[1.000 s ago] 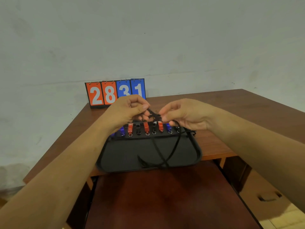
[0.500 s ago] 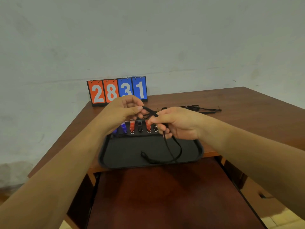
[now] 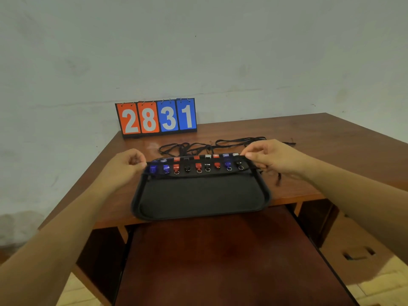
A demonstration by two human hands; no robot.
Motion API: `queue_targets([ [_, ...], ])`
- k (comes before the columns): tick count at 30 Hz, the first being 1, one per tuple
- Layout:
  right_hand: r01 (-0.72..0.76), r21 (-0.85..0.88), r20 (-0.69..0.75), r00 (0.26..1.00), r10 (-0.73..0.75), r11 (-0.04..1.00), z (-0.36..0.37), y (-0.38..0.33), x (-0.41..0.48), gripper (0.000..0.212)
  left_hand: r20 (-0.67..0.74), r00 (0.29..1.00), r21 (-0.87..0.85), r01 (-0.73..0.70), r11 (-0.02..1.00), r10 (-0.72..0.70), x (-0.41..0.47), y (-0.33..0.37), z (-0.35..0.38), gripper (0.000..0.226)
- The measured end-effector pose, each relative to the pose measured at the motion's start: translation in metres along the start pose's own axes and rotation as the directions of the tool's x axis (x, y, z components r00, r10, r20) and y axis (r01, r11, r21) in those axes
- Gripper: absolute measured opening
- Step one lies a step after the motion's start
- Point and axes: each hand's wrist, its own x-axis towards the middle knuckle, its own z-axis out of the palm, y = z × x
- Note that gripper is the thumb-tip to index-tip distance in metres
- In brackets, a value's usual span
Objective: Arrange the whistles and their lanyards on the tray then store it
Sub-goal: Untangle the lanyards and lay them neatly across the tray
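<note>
A black tray (image 3: 198, 206) lies at the table's front edge. Along its far side sits a row of several blue, red and black whistles (image 3: 198, 167). A black lanyard (image 3: 198, 176) is stretched sideways across the tray by that row. My left hand (image 3: 125, 166) pinches its left end at the tray's far left corner. My right hand (image 3: 271, 157) pinches its right end at the far right corner, and a loose tail (image 3: 278, 180) hangs onto the table. More loose black lanyards (image 3: 212, 145) lie tangled on the table behind the tray.
An orange and blue flip scoreboard (image 3: 156, 118) reading 2831 stands at the table's back against the wall. A dark wooden pull-out surface (image 3: 220, 261) extends below the table's front edge. A drawer front with a handle (image 3: 357, 255) is at the lower right.
My hands were together over the whistle row with a lanyard loop hanging onto the tray. They have moved apart to the tray's far corners, pulling the lanyard straight.
</note>
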Motion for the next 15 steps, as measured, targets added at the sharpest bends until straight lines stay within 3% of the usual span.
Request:
queue_targets([
  [5,0.001,-0.259,-0.103,0.994,-0.028,0.966,-0.004,0.021,-0.001,0.015,0.078,0.997,0.064,-0.025,0.998,0.020,-0.004,-0.016,0.002,0.003],
  [8,-0.028,-0.273,-0.129,0.992,-0.008,0.962,-0.004,0.039,0.000,0.019,0.141,0.990,0.063,-0.037,0.997,0.028,-0.006,-0.021,0.005,0.003],
  [15,-0.097,-0.286,-0.272,0.962,0.016,0.953,0.008,0.071,0.006,0.015,0.138,0.990,0.186,-0.030,0.982,0.004,-0.003,-0.033,0.016,0.007],
])
